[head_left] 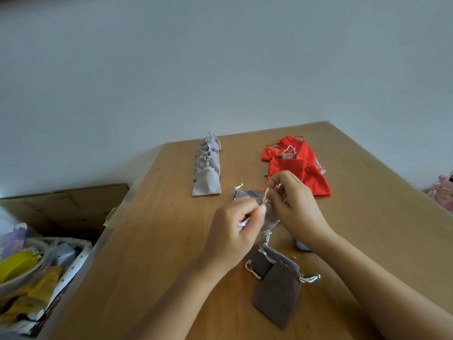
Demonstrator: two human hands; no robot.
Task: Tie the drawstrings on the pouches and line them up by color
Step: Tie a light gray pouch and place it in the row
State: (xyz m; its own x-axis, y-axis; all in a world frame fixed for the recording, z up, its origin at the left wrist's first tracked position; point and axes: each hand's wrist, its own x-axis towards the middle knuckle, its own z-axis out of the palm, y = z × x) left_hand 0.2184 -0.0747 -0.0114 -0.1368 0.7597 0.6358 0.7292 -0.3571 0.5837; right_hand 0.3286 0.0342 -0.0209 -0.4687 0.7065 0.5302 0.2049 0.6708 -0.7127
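— Where do we find the pouch we are tying?
— We see the gray pouch (271, 218) between our 2 hands, above the middle of the wooden table (147, 241). Its gathered neck points up at the fingertips and its body sits below them, partly hidden behind the left thumb. We cannot tell whether it touches the table.
— And how do we hold it?
— Our left hand (235, 231) is curled, thumb and forefinger pinching the white drawstring (266, 195) at the neck, with a loose bit of cord showing inside the fist. Our right hand (294, 207) pinches the same drawstring from the other side, fingertips just beside the left ones.
— What else do we have laid out?
— A row of light gray pouches (207, 168) runs away from us, left of the hands and well apart from them. The red pouches (299, 165) lie in a loose heap behind the right hand. 2 dark gray pouches (277, 290) overlap near us, under the right forearm, and another dark one (247, 193) lies just behind the left fingers.
— And off the table?
— We see a basket (73, 261) of oddments and a cardboard box (68, 204) to the left.
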